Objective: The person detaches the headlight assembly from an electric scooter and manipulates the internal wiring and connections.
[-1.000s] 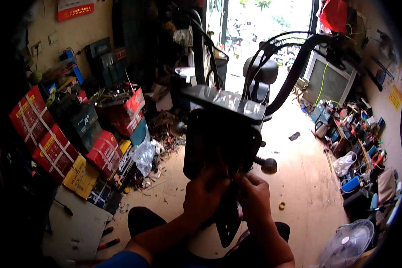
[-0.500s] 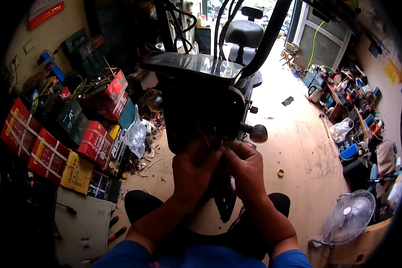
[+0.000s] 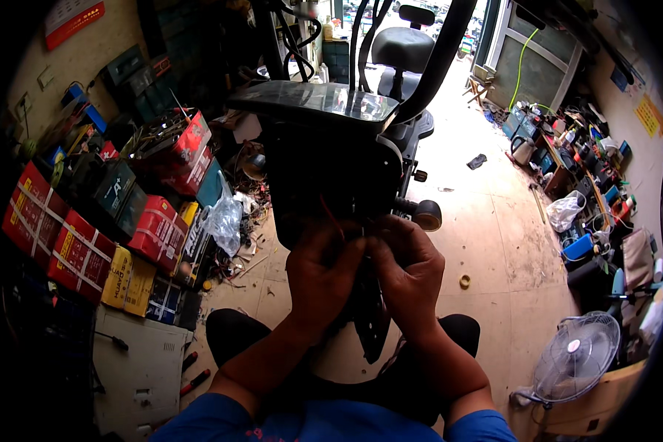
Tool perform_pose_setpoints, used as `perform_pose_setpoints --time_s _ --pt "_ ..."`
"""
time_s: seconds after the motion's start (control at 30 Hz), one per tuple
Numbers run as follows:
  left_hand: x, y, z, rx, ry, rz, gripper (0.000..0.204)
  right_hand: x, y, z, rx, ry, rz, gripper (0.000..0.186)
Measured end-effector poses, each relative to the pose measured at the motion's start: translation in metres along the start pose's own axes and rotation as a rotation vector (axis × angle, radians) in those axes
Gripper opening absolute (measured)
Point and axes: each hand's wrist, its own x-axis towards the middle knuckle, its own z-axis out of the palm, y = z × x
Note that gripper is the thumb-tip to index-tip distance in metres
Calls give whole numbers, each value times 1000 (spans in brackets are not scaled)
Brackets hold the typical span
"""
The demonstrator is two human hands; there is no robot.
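A black scooter body (image 3: 324, 158) with a glossy top panel stands right in front of me, its open underside facing me. My left hand (image 3: 321, 276) and my right hand (image 3: 407, 271) are pressed together at that opening, fingers curled around thin wires (image 3: 336, 221), one of them red. A black foot peg (image 3: 422, 214) sticks out to the right of my hands. A black bracket (image 3: 370, 324) hangs down between my wrists. What my fingertips pinch is hidden by my hands.
Red and yellow battery boxes (image 3: 81, 243) are stacked along the left wall. A white fan (image 3: 573, 359) stands at the lower right by a cluttered shelf (image 3: 593, 177). A white panel (image 3: 136, 365) with screwdrivers lies at the lower left. A small ring (image 3: 464, 281) lies on the floor.
My view has tilted down and closer to the scooter body. Both hands stay at the opening, now higher in the frame and tighter together on the wires.
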Motion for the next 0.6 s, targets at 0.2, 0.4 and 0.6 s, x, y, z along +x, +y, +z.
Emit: perform_pose_setpoints --time_s 0.2,0.4,0.6 --pt "3 6 -5 182 0 76 17 6 -3 -4 -65 -83 23 25" --pt "5 11 -8 -13 -60 -203 16 11 -9 -5 -51 -123 105 20" --pt "7 14 -12 -141 -87 -324 13 14 -10 -6 -111 -141 115 19"
